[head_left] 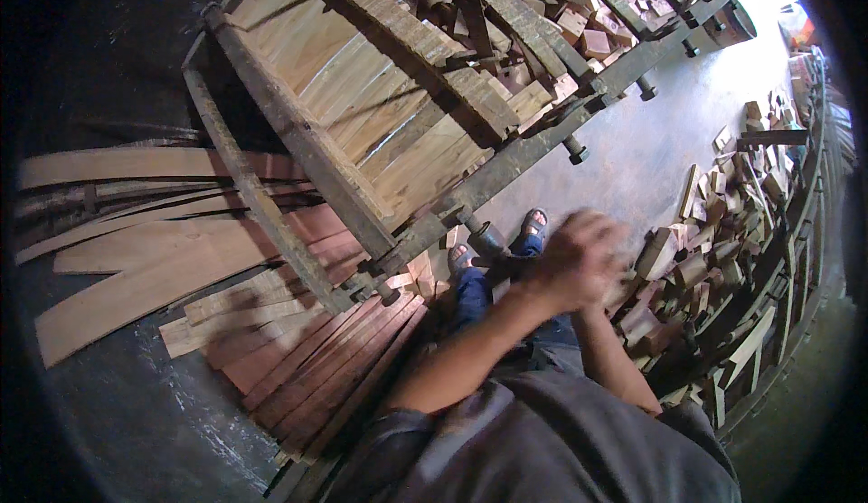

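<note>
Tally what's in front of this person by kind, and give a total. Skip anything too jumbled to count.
Hands: 2, the left hand and the right hand, blurred together
Sandalled feet: 2, one foot and the other foot
Nearest clamp rack, full of boards: 1
Total: 5
The wood blocks and thin strips are too many to count.

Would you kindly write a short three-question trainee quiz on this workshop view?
1. True or false: the hands are brought together and motion-blurred above the knees.
2. What lies stacked on the floor at the person's left? A) reddish wood strips B) metal pipes C) cloth rolls
3. Fill in: the pile at the person's right is made of small wooden ____.

Key: 1 true; 2 A, the strips lie beside the rack; 3 blocks. Whether the hands hold anything cannot be told.
</note>
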### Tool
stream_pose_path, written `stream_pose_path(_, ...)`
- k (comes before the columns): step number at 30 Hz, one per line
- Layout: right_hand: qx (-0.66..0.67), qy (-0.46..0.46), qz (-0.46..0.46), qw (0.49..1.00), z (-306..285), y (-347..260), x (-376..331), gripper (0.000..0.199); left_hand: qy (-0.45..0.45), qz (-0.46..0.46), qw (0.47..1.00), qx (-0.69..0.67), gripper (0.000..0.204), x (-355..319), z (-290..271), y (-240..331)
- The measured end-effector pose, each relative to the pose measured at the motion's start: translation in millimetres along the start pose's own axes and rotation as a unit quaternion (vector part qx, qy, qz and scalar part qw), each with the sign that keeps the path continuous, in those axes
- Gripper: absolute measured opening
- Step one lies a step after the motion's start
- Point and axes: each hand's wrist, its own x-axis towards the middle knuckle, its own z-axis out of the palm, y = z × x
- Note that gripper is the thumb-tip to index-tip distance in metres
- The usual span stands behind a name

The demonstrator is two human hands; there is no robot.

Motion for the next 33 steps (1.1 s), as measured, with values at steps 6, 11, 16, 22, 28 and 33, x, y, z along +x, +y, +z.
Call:
stream_pose_path(6, 0.002, 0.110, -0.003, 0.994, -7.8, 3.8, 42.7, 0.035, 0.138, -0.230, 0.888, 0.373, 0.023, -88.0, -161.1, -105.3)
stream_pose_path(11, -0.012, 0.124, -0.036, 0.992, -6.5, 13.7, 46.3, 0.037, 0.075, -0.188, 0.841, 0.502, 0.039, -94.3, -215.2, -138.1)
stream_pose_path(16, -0.028, 0.160, -0.048, 0.986, -23.0, 30.3, 66.0, 0.033, 0.101, -0.217, 0.854, 0.461, 0.039, -94.1, -214.4, -138.0)
stream_pose_path(22, 0.004, 0.241, -0.014, 0.971, -35.1, 47.9, 101.7, 0.032, 0.110, -0.206, 0.859, 0.456, 0.035, -95.0, -217.0, -146.9)
stream_pose_path(28, -0.016, 0.318, 0.084, 0.944, -47.1, 77.9, 144.1, 0.014, 0.121, -0.195, 0.862, 0.451, 0.030, -97.9, -216.6, -154.6)
stream_pose_path(33, -0.047, 0.330, 0.172, 0.927, -83.2, 136.0, 176.9, 0.016, 0.103, -0.207, 0.854, 0.466, 0.029, -94.9, -215.0, -154.2)
